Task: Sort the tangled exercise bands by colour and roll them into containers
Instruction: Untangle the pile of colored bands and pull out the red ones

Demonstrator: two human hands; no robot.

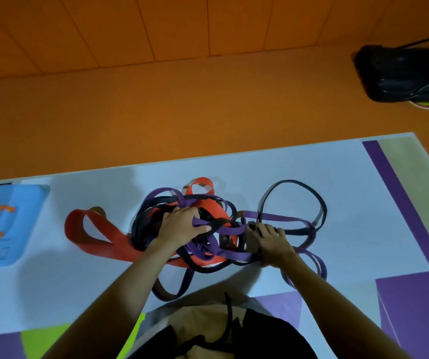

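Note:
A tangle of exercise bands lies on a pale mat (350,193) in front of me. A wide red band (96,242) loops out to the left. Purple bands (283,217) and thin black bands (298,183) spread out to the right. My left hand (182,225) sits on the middle of the heap with fingers curled into the purple and black strands. My right hand (271,243) grips strands at the heap's right side. No container for the bands shows in view.
A blue pad with an orange letter (6,224) lies at the mat's left edge. A black bag (405,73) sits at the far right on the orange floor (182,112). An orange panelled wall stands behind. Purple and green mat patches border my knees.

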